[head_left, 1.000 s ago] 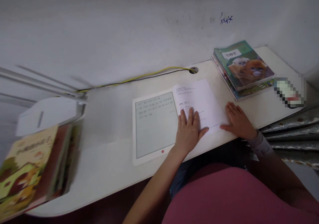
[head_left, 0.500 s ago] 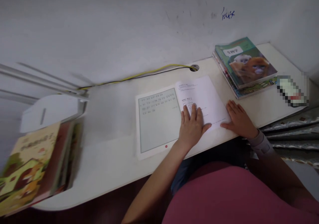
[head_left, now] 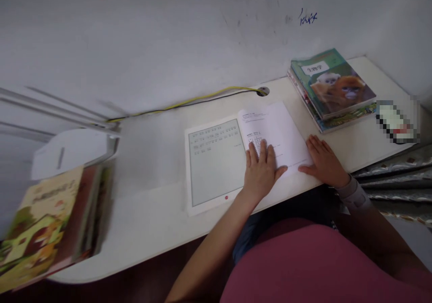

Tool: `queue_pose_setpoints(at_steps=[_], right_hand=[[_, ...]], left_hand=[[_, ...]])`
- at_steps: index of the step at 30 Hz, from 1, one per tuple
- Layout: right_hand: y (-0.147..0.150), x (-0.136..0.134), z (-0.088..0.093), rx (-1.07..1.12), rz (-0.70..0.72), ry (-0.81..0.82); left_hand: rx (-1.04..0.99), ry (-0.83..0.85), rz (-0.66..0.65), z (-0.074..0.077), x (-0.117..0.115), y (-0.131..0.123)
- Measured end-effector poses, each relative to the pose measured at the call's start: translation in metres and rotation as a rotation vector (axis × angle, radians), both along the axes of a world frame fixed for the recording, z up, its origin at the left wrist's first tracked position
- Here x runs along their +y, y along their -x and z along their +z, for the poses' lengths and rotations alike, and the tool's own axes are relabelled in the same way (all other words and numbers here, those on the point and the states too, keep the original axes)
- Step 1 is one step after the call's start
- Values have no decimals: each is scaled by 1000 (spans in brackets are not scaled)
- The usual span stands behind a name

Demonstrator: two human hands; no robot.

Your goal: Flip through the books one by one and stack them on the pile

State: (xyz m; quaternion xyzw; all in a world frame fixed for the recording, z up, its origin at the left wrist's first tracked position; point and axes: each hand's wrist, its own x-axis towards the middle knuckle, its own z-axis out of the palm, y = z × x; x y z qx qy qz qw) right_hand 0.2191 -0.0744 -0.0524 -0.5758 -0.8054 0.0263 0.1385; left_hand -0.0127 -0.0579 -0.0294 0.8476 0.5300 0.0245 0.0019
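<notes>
A white booklet (head_left: 283,132) with printed text lies on the desk, its left edge against or over a white tablet-like panel (head_left: 216,172) that has a grey screen with lines of characters and a red dot at its bottom edge. My left hand (head_left: 260,172) rests flat on the booklet's lower left part, fingers apart, covering some of the print. At the booklet's right edge lies my right hand (head_left: 322,161), palm down and fingers extended, its thumb on the page's lower corner. Neither hand grips anything.
A stack of books (head_left: 334,87) with monkeys on the top cover stands at the back right, beside a pixelated object (head_left: 396,123). More books (head_left: 43,226) are at the left, near a white rounded object (head_left: 74,152). Yellow and black cables (head_left: 202,97) run to a desk hole (head_left: 263,91).
The view has shifted very slightly. Both hands and the booklet stay in the same places on the desk.
</notes>
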Motion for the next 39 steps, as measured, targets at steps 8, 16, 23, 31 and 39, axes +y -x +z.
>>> queue_pose_setpoints(at_steps=[8, 16, 23, 31, 39], right_hand=[[-1, 0, -2, -14, 10, -8], [1, -2, 4, -23, -9, 0], [3, -5, 12, -80, 37, 23], [3, -3, 14, -65, 41, 26], [3, -4, 12, -60, 43, 29]], left_hand=[[-11, 7, -23, 0, 0, -1], [-140, 20, -46, -3, 2, 8], [-97, 33, -51, -1, 0, 19], [-62, 15, -84, -1, 3, 3], [-12, 29, -62, 3, 0, 1]])
